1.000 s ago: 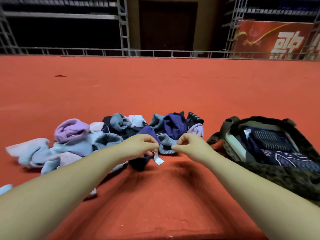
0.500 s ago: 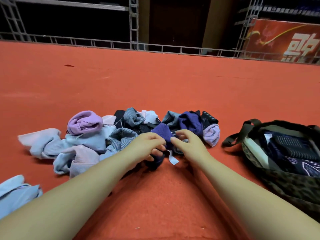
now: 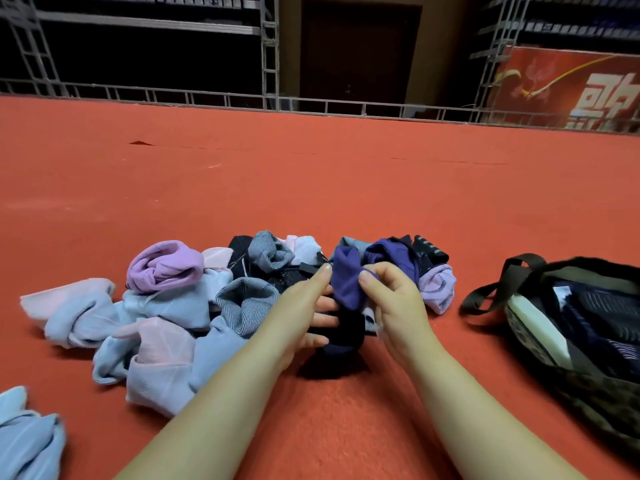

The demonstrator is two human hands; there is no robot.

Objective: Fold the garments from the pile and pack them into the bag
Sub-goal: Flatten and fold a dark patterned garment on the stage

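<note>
Gripping a purple garment, both hands' fingers partly hidden.

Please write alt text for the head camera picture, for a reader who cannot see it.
Two bare hands hold a dark purple garment above a red carpet: the left hand grips one side, the right hand pinches the other. A pile of garments lies behind and to the left; an open bag with folded dark clothes sits at right.
</note>
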